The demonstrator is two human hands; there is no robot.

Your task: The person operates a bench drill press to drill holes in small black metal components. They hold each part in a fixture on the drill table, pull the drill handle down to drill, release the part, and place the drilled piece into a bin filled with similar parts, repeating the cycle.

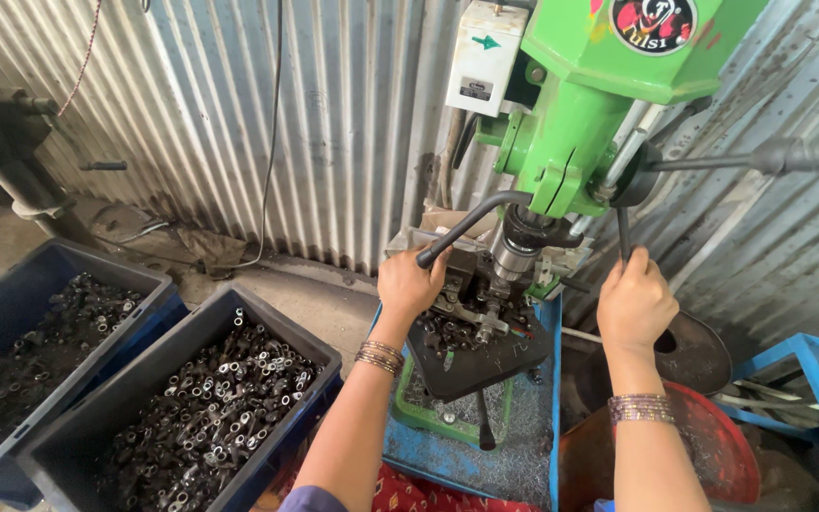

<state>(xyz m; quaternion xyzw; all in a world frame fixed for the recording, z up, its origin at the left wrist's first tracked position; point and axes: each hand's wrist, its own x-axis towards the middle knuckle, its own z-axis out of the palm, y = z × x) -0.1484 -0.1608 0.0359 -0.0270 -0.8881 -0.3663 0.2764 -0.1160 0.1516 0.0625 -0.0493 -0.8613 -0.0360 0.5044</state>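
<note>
Fingers clenched on both levers of the green drill press (580,104).
Left hand (409,283) grips the bent black handle (471,223); right hand (635,305) holds the feed lever (623,235). Crates of metal parts (210,398) sit left.

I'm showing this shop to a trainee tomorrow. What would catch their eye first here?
The green drill press at top centre, with the left hand on its bent black handle and the right hand on a feed lever. At lower left stand two dark crates of small metal parts.
</note>
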